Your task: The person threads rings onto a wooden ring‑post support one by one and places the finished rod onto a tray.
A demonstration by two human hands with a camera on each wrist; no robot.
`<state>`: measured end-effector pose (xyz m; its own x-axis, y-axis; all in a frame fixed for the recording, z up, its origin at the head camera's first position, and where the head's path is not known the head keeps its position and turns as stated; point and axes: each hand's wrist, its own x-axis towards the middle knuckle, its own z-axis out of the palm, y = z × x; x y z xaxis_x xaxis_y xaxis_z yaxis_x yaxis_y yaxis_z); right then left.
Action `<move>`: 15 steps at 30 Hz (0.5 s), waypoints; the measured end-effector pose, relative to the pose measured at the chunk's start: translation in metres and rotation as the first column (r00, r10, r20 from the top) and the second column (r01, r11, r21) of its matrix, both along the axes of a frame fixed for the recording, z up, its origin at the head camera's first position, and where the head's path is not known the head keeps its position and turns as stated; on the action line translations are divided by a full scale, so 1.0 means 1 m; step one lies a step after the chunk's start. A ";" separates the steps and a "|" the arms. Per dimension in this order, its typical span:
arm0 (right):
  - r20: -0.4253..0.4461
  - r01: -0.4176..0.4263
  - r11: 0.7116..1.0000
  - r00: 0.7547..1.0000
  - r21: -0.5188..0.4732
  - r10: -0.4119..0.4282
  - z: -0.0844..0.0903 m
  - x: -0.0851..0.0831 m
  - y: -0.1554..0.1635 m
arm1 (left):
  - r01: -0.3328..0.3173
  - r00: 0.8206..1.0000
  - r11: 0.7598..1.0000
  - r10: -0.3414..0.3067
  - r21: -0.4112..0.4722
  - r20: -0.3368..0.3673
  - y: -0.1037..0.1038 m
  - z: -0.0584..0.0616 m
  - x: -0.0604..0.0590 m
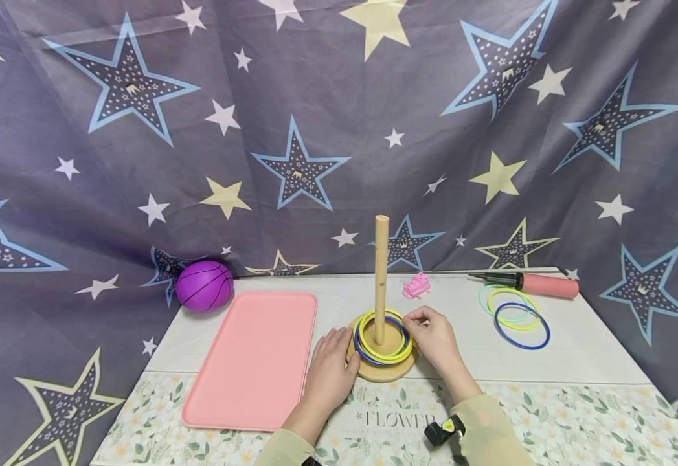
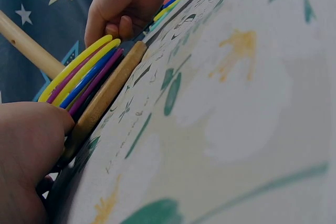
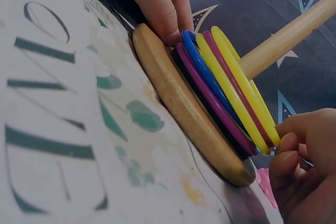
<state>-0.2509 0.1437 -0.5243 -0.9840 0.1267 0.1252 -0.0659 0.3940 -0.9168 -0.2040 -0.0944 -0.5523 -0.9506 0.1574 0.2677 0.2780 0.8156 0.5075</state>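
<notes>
A wooden peg stand, base (image 1: pixel 381 372) and upright peg (image 1: pixel 381 272), stands at the table's middle front. Several thin rings lie stacked round the peg: yellow (image 3: pixel 241 87), magenta, blue (image 3: pixel 205 72) and purple. My left hand (image 1: pixel 339 356) lies with straight fingers against the base's left edge, fingertips (image 3: pixel 168 24) touching the base and the blue ring. My right hand (image 1: pixel 411 320) is at the stack's right side, fingers curled, pinching the edge of the top yellow ring (image 1: pixel 399 323). The left wrist view shows that hand (image 2: pixel 118 22) behind the stacked rings (image 2: pixel 79 69).
A pink tray (image 1: pixel 257 356) lies left of the stand, with a purple ball (image 1: pixel 204 285) behind it. A small pink toy (image 1: pixel 416 285) sits behind the peg. At the right lie loose green, yellow and blue rings (image 1: pixel 516 317) and a pink pump (image 1: pixel 533 283). A star curtain hangs behind.
</notes>
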 end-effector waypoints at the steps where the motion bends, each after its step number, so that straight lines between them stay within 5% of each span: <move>1: 0.000 -0.002 1.000 1.000 -0.002 0.002 0.000 0.000 0.000 | 0.000 1.000 1.000 0.000 0.000 -0.001 0.000 0.000 0.000; 15: 0.010 0.004 0.997 1.000 -0.076 -0.003 0.007 0.000 0.009 | -0.003 1.000 1.000 0.003 0.018 0.021 0.000 0.001 0.000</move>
<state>-0.2507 0.1523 -0.5178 -0.9847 0.1387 0.1051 -0.0552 0.3238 -0.9445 -0.2037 -0.0941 -0.5510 -0.9566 0.1497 0.2501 0.2644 0.8071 0.5280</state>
